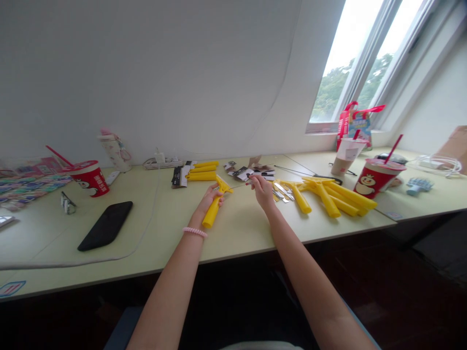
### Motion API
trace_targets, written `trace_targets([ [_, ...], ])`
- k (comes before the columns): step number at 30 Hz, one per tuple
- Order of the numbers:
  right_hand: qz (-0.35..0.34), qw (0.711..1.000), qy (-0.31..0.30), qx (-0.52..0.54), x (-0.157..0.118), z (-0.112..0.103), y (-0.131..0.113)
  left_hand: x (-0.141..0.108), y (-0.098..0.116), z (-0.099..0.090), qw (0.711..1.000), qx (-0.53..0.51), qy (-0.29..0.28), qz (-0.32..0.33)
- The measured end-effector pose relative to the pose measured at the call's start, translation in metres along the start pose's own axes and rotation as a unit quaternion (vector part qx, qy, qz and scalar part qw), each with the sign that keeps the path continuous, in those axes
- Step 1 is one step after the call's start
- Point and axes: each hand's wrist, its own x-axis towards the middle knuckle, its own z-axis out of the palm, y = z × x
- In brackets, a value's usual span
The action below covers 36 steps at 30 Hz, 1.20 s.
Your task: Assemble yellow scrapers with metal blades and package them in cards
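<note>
My left hand (209, 200) is closed around a yellow plastic scraper handle (212, 212), its wide head tilted up and to the right. My right hand (261, 189) pinches a screwdriver (239, 186) whose thin shaft reaches left to the scraper's head; its handle is mostly hidden by the fingers. Beside my right hand lie several loose metal blades (284, 191). More yellow scraper handles (328, 199) are piled to their right. Behind my left hand, several yellow scrapers (202, 176) lie side by side with black card sleeves (179, 177) at their heads.
Crumpled card packaging (242, 172) lies behind my hands. A black phone (105, 226), a white cable and a red cup (89, 178) are on the left. Another red cup (377, 179) and a clear cup (348, 156) stand right, past the pile. The table's front edge runs under my forearms.
</note>
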Motion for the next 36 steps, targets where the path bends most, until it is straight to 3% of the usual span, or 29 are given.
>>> trace_targets([
  [7, -0.012, 0.999, 0.026, -0.016, 0.0006, -0.0005, 0.0022, -0.0026, 0.002, 0.004, 1.0, 0.0, 0.014, -0.002],
  [15, 0.035, 0.999, -0.002, -0.005, -0.0019, 0.0004, 0.0006, -0.0057, 0.0035, 0.0063, 1.0, 0.019, 0.011, -0.007],
  [18, 0.025, 1.0, -0.019, 0.002, -0.001, 0.001, 0.0019, -0.0052, 0.003, 0.0055, 1.0, 0.025, 0.016, -0.009],
  [26, -0.022, 1.0, 0.008, 0.005, 0.0011, 0.0018, 0.0029, -0.0052, 0.0033, 0.0068, 0.999, 0.037, 0.018, -0.011],
  [31, -0.003, 0.999, 0.014, -0.03, 0.0, 0.0015, 0.0022, -0.0048, 0.0029, 0.0073, 0.999, 0.039, 0.023, -0.01],
  [36, 0.023, 1.0, -0.02, -0.002, -0.0016, 0.002, 0.0019, -0.0047, 0.0023, 0.007, 0.999, 0.052, 0.012, -0.006],
])
